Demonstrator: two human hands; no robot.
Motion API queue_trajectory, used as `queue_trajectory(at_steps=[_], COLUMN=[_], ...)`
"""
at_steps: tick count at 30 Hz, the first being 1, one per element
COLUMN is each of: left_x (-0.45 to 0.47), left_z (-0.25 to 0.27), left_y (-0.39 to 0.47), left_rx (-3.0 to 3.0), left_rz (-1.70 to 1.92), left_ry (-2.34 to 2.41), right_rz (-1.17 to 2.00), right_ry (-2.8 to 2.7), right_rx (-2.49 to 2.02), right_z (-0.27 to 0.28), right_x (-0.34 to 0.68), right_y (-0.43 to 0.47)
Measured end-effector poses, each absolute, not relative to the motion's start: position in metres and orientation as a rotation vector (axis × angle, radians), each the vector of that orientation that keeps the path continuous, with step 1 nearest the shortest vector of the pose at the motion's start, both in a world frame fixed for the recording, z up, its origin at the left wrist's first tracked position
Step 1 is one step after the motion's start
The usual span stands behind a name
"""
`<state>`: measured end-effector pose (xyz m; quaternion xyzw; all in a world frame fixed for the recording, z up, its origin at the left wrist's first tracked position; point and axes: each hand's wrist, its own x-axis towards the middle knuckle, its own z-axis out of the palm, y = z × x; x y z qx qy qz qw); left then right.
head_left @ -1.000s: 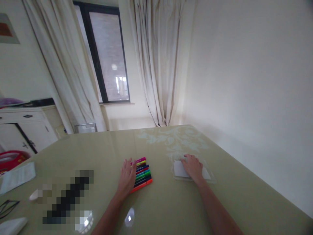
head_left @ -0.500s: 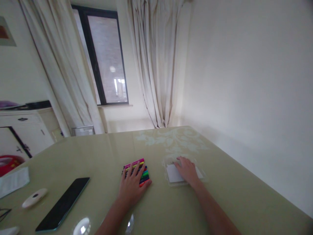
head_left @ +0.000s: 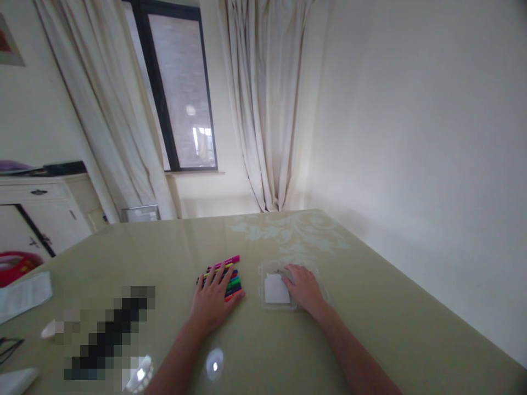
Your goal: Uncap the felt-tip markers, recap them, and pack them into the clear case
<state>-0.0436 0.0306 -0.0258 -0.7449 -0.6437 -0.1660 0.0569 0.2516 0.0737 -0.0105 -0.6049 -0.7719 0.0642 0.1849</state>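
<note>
Fingers fanned wide, your left hand covers the side-by-side slim multicoloured markers on the glossy olive-green desk, and over at the flat clear plastic case with white paper, your right hand's grip can't be told.

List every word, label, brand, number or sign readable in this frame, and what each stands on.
No readable text.
Markers: any print is too small to read or covered by the left hand.
Clear case and white sheet: no lettering discernible.
Pale sheet at left: too blurred to read.
Dark object: pixelated, unreadable.
</note>
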Motion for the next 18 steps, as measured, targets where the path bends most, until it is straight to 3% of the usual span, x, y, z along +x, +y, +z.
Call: queue_trajectory(at_steps=[7,18], left_x=[-0.046,-0.025], left_z=[-0.018,-0.015], left_y=[0.018,0.009], left_rx=[-2.387,-2.382], left_rz=[-0.814,-0.586], left_ry=[-1.661,-1.748], right_rz=[0.206,0.059], right_ry=[-2.194,-2.058], right_rx=[-1.717,-1.686], right_z=[-0.001,0.003], right_x=[0.256,0.248], right_y=[0.070,0.065])
